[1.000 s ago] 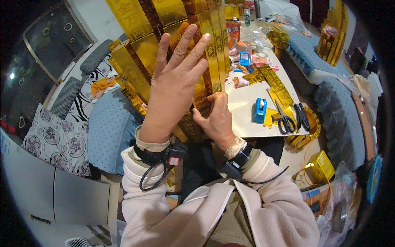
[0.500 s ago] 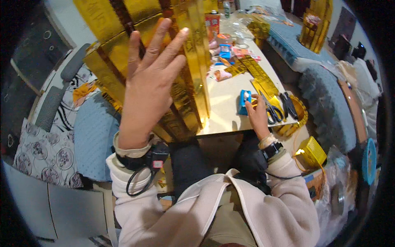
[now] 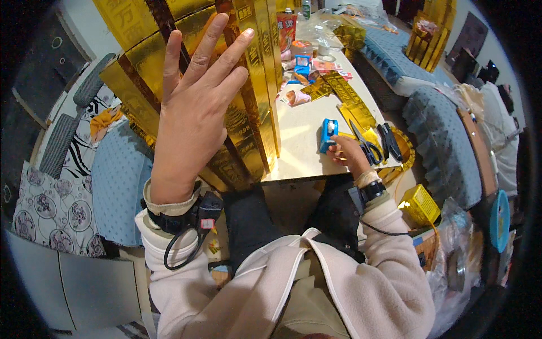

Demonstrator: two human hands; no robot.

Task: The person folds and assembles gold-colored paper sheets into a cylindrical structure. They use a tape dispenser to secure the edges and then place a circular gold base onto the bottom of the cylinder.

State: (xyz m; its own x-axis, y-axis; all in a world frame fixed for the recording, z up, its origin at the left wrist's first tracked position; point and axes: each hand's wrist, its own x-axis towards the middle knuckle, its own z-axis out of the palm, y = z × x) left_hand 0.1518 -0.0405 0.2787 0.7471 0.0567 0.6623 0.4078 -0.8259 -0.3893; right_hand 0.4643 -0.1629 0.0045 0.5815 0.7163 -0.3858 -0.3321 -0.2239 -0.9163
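My left hand (image 3: 195, 118) lies with its fingers spread against a tall gold structure (image 3: 132, 28), built from shiny gold panels with dark strips between them. It stands at the left side of the white table (image 3: 296, 161). A small blue tape dispenser (image 3: 326, 138) sits near the table's front edge. Beside its near end is my right hand (image 3: 351, 152), fingers curled together; anything pinched in them is too small to make out. Black-handled scissors (image 3: 371, 151) and a black tool (image 3: 389, 142) lie just right of that hand.
Gold sheet strips (image 3: 353, 99) and wrappers cover the table's far right, by a red package (image 3: 286, 31). A gold round piece (image 3: 403, 150) and yellow basket (image 3: 420, 203) stand right of the table. Blue-covered seats (image 3: 443, 144) flank the right; a blue cloth (image 3: 121, 181) drapes left.
My right hand has drawn back slightly from the top of the tape dispenser, and its fingers have curled in. The left hand keeps its place on the gold structure. The whole view has shifted a little.
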